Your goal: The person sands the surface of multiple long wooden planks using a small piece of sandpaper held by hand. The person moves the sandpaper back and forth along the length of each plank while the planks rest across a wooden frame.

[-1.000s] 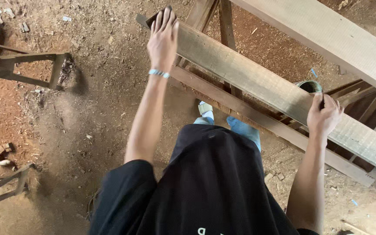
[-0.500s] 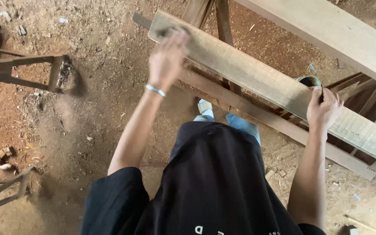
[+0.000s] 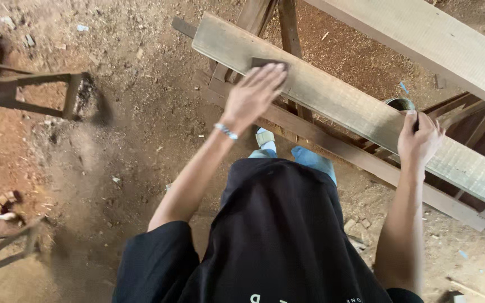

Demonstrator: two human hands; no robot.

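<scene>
A person in a black shirt stands over a dirt floor strewn with sawdust and chips. The right hand grips the near edge of a long pale plank, fingers curled over it beside a small round tin. The left hand, a bracelet at the wrist, lies flat with fingers stretched open, pressing a dark sanding pad onto the plank near its left end. The plank runs slantwise on a dark wooden trestle, its face grey and rough-sawn. A second, wider plank lies beyond, well apart. A low wooden frame stands to the far left.
</scene>
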